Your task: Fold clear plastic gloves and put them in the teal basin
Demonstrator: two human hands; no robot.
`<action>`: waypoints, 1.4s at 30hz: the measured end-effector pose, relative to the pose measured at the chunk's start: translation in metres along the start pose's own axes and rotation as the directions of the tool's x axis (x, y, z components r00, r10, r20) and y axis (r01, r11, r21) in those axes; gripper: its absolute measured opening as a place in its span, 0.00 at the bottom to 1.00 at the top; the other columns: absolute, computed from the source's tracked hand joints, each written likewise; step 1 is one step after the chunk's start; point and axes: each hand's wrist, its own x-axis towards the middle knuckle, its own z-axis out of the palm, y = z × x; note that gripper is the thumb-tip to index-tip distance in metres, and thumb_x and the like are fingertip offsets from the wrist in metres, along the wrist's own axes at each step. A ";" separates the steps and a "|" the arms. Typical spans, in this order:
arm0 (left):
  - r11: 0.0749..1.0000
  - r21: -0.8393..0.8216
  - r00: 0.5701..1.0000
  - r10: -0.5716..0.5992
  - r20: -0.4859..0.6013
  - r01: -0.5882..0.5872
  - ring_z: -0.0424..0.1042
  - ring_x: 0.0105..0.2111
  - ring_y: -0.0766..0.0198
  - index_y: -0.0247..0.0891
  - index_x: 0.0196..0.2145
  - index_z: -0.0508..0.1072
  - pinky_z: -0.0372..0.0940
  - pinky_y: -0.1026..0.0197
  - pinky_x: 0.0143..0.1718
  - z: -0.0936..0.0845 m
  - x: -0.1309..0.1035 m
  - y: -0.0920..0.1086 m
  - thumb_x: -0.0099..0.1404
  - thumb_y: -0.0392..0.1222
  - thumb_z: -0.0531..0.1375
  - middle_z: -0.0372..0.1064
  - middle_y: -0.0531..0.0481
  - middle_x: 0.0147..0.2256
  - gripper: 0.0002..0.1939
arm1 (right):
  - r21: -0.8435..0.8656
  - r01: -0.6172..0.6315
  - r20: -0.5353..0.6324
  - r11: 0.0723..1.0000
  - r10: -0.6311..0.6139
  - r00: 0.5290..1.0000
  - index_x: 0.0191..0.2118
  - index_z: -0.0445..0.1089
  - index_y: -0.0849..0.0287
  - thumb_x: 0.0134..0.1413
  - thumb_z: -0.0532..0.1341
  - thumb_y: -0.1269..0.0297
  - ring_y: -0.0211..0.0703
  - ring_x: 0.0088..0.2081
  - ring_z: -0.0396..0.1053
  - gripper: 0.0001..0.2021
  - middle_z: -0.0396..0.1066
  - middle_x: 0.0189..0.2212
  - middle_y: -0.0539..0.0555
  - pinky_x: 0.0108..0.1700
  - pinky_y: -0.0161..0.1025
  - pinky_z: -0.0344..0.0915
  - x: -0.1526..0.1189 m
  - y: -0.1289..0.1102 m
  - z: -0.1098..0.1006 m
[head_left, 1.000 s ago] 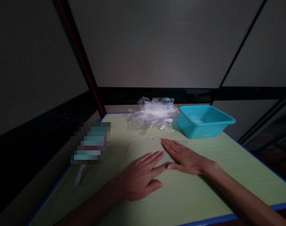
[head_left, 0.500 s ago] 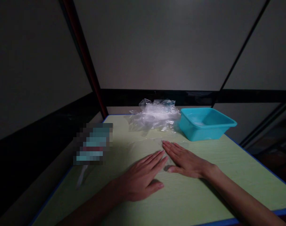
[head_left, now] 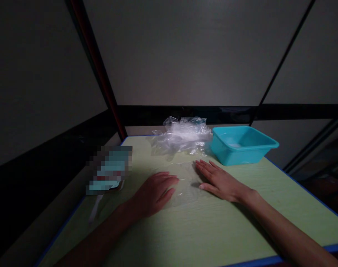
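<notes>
A thin clear plastic sheet or bag (head_left: 185, 187) lies flat on the pale green table (head_left: 213, 233), its edges hard to make out. My left hand (head_left: 157, 193) is at the sheet's left side, palm down, fingers slightly bent, holding nothing. At its right side my right hand (head_left: 217, 180) is spread low over the sheet and the table, thumb apart from the fingers, also with nothing in it. Whether the palms touch the plastic is hidden.
Crumpled clear plastic bags (head_left: 184, 136) are heaped at the table's back. A turquoise basin (head_left: 243, 152) stands at the back right. At the left edge lies a blurred-out flat object (head_left: 111, 168) with a pale strip (head_left: 95, 209) beside it. Walls rise behind and on the left.
My hands have moved apart: the left one went left and slightly back, the right one slightly right and back. More of the clear sheet between them shows.
</notes>
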 end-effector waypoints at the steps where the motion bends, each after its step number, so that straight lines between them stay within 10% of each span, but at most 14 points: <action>1: 1.000 0.002 1.000 0.026 -0.016 -0.026 0.66 0.44 0.60 0.33 0.42 0.67 0.58 0.55 0.49 -0.001 0.000 -0.002 0.62 0.36 0.46 0.69 0.44 0.42 0.14 | -0.002 -0.008 -0.005 1.000 0.008 1.000 0.60 0.43 0.67 0.55 0.41 0.45 0.48 0.59 0.40 0.34 0.44 0.59 0.63 0.59 0.50 0.40 0.001 -0.001 -0.001; 42: 0.945 -0.088 0.944 0.322 0.073 -0.315 0.69 0.35 0.61 0.32 0.39 0.68 0.60 0.59 0.44 -0.006 0.003 0.057 0.62 0.40 0.47 0.71 0.43 0.33 0.14 | 0.160 0.126 -0.035 0.979 -0.122 0.992 0.59 0.45 0.61 0.58 0.43 0.50 0.50 0.59 0.42 0.28 0.50 0.57 0.58 0.58 0.54 0.36 0.006 -0.004 -0.002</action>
